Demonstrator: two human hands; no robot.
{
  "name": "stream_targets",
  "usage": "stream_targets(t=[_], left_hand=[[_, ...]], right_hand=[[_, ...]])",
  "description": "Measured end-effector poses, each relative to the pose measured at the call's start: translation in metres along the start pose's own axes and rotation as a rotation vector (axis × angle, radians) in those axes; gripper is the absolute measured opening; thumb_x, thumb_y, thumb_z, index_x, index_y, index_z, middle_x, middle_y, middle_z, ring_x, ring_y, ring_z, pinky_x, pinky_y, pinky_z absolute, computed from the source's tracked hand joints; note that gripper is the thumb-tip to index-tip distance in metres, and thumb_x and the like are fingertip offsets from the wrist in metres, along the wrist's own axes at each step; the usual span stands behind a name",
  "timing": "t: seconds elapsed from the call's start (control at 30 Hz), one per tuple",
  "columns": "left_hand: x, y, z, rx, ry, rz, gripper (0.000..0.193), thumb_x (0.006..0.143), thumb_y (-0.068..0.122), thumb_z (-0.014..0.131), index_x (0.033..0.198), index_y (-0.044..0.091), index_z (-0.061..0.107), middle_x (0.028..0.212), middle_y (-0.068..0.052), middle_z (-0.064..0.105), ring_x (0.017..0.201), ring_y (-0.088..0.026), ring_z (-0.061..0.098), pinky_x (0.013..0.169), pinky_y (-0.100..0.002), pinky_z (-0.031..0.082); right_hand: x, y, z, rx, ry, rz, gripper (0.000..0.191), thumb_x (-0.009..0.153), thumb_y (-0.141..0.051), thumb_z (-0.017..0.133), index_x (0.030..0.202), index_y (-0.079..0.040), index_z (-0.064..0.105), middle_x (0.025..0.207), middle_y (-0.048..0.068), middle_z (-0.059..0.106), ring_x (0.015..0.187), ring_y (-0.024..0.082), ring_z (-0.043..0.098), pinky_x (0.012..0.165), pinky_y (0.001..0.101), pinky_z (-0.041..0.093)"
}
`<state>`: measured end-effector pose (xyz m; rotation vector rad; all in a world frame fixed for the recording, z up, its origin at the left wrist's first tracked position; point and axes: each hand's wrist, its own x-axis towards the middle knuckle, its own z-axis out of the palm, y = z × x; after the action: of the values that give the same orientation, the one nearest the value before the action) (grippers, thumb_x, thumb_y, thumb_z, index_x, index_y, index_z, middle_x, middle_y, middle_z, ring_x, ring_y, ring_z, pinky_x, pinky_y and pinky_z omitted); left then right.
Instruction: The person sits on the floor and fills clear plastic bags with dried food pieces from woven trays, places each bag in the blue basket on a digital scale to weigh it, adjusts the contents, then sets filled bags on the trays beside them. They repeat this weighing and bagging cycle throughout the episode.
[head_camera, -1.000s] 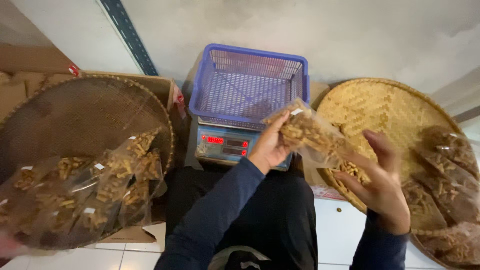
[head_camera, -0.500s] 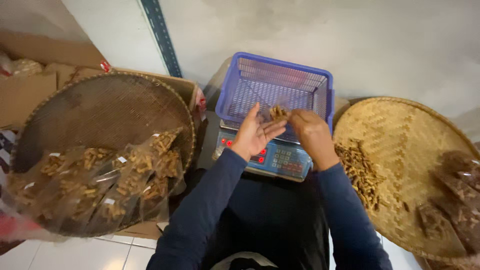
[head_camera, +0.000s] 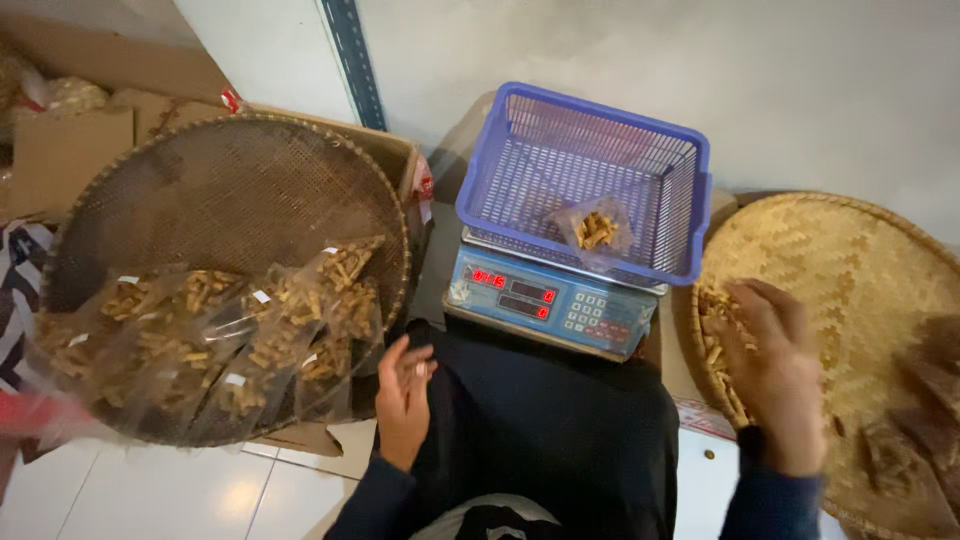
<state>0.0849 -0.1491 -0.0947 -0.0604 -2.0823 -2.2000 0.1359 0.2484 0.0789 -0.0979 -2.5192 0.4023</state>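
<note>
On the right tray (head_camera: 880, 300), the right hand (head_camera: 770, 365) rests loosely curled over loose snack sticks (head_camera: 712, 335), nearer them than the empty, half-open left hand (head_camera: 405, 395); the bag (head_camera: 595, 228) lies up-left in the basket (head_camera: 690, 215).

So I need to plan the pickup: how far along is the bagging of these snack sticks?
Done: a pile of filled bags lies on the dark tray at left. In hand: one small bag sits in the blue basket on the scale, while the right hand reaches into loose sticks on the light tray; the left hand is empty. Left: those loose sticks.
</note>
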Motion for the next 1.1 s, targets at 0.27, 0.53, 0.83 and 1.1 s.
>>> stream_targets(t=[0.27,0.53,0.83,1.1], left_hand=[[-0.01,-0.04,-0.011,0.299,-0.01,0.228,0.039,0.102,0.012,0.063,0.139,0.002,0.055,0.118,-0.015,0.075,0.101,-0.022,0.074,0.088,-0.032,0.059],[0.013,0.007,0.022,0.241,-0.071,0.216,0.024,0.099,0.01,0.067,0.122,0.003,0.068,0.11,-0.011,0.073,0.095,-0.019,0.075,0.081,-0.029,0.059],[0.054,0.068,0.081,0.256,-0.136,0.32,0.029,0.099,0.008,0.065,0.128,0.007,0.067,0.122,-0.012,0.071,0.098,-0.023,0.071,0.078,-0.032,0.056],[0.147,0.106,0.16,0.815,-0.393,1.023,0.037,0.086,0.008,0.066,0.12,0.022,0.07,0.147,-0.017,0.055,0.123,-0.033,0.063,0.095,-0.042,0.058]], right_hand=[[-0.053,0.057,-0.015,-0.109,-0.115,0.248,0.028,0.104,-0.014,0.075,0.131,-0.01,0.071,0.11,0.015,0.071,0.09,0.024,0.073,0.076,0.0356,0.058],[-0.114,0.051,0.029,-0.203,0.063,0.352,0.021,0.106,-0.018,0.075,0.123,-0.006,0.073,0.098,0.012,0.072,0.083,0.022,0.068,0.067,0.0335,0.057],[-0.137,0.01,0.082,0.188,0.206,0.3,0.018,0.102,-0.007,0.068,0.118,-0.001,0.069,0.114,0.015,0.069,0.098,0.025,0.07,0.081,0.0351,0.058],[-0.128,-0.02,0.106,0.124,0.208,0.162,0.012,0.096,-0.005,0.071,0.107,-0.003,0.071,0.111,0.015,0.067,0.103,0.033,0.067,0.087,0.0406,0.055]])
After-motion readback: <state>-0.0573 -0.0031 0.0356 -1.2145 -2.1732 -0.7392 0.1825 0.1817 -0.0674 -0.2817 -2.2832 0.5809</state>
